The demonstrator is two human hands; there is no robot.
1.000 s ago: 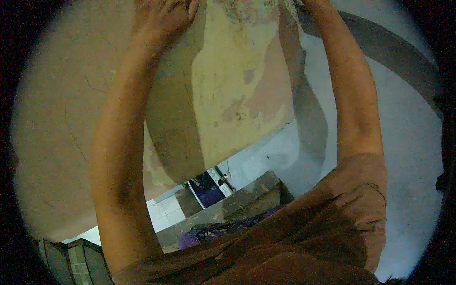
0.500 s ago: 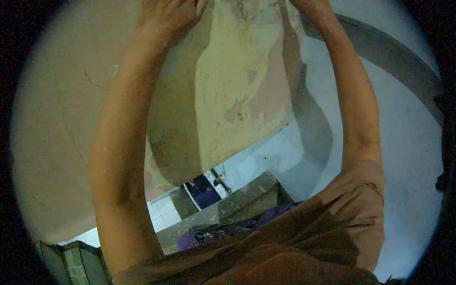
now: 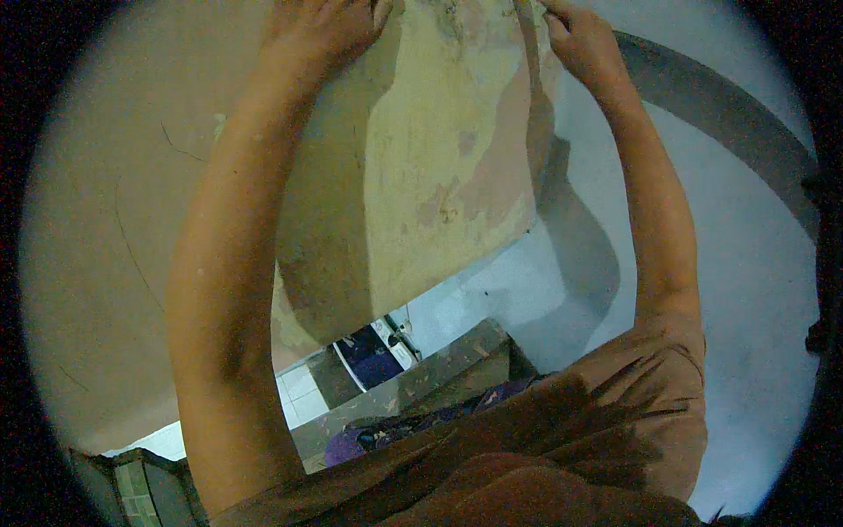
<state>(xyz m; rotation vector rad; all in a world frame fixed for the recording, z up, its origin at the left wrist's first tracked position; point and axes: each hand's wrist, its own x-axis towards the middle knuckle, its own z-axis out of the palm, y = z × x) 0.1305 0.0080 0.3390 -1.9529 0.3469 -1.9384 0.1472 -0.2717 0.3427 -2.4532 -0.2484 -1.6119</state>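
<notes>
In the head view, both arms reach up to a wall (image 3: 430,132) with worn, patchy paint. It fills the top middle, yellow with pinkish spots and some rough, dirty marks up high. The left hand (image 3: 332,33) is at the top, by the left side of the yellow part. Its fingers are bent, but the picture cuts some off, so I cannot tell what it holds. The right hand (image 3: 587,44) is by the wall's right edge, with its fingers curled and the tips close together; I cannot tell if something small is in them. To the right is a pale wall (image 3: 755,263) with a dark, bendy band (image 3: 729,105). Down below are white tiles (image 3: 301,393), a dark blue thing with white edges (image 3: 373,358), a grey-brown ledge (image 3: 421,382) and something purple (image 3: 344,450) next to the brown shirt (image 3: 527,439).
</notes>
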